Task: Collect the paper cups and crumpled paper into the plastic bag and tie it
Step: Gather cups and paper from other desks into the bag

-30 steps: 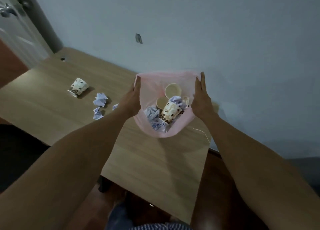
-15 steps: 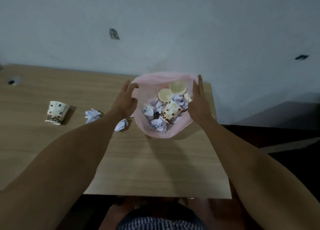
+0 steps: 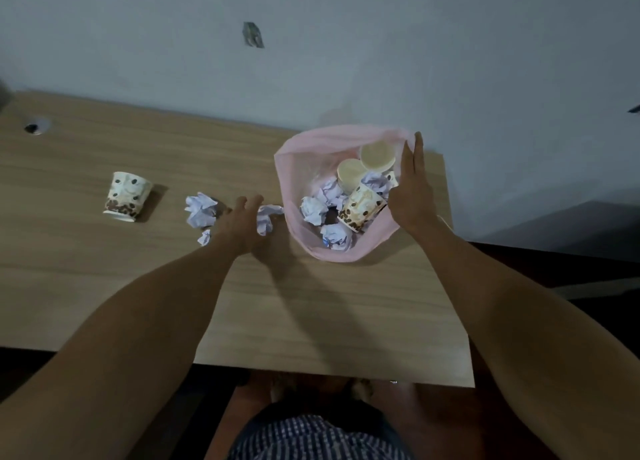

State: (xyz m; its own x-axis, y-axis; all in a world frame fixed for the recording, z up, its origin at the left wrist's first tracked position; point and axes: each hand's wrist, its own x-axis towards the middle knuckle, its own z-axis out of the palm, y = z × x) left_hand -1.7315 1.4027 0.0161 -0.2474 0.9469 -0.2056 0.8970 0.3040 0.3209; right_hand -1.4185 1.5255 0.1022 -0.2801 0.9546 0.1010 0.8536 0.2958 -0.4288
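A pink plastic bag (image 3: 294,182) stands open at the table's back right. Inside lie several paper cups, one patterned cup (image 3: 360,208) on its side, and several crumpled papers (image 3: 313,210). My right hand (image 3: 410,189) rests flat against the bag's right rim, fingers straight. My left hand (image 3: 239,224) hovers just left of the bag, fingers spread, over loose crumpled papers: one large ball (image 3: 201,210), a small piece (image 3: 204,237), and another (image 3: 267,217) next to the bag. A patterned paper cup (image 3: 126,196) sits upside down farther left.
The wooden table (image 3: 311,314) runs left to right against a pale wall (image 3: 346,61). A round cable hole (image 3: 34,126) is at the far left. The table's right edge lies just past the bag, with dark floor beyond.
My left hand has let go of the bag's left rim and moved left, down over the loose crumpled papers. The right hand stays at the bag. The camera has turned.
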